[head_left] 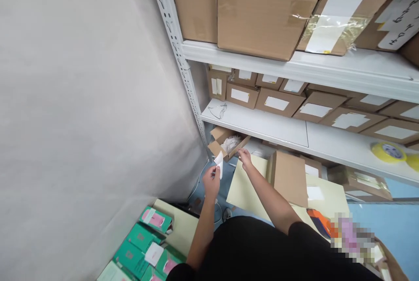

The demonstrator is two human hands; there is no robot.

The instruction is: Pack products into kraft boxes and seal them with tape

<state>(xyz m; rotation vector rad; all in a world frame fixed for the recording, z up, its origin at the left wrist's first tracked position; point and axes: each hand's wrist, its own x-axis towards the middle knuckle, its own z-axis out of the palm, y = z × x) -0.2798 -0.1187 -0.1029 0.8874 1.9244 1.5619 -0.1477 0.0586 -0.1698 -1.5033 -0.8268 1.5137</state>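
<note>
My left hand (212, 181) pinches a small white piece of paper (220, 166), folded or curled, between thumb and fingers. Ahead of it, on the lower level by the shelf post, an open cardboard box (216, 149) has its flaps up, with crumpled white material (231, 143) inside. My right hand (244, 158) is close to the box's near right edge, its fingertips pressed together. Whether it touches the box or holds something small cannot be made out.
A grey shelf rack (248, 117) stands ahead, loaded with labelled cardboard boxes (276, 100). Yellow tape rolls (388, 152) lie on its right. A pale table (242, 187) bears a larger carton (290, 176). Green boxes (135, 250) are at lower left, beside a white wall (81, 97).
</note>
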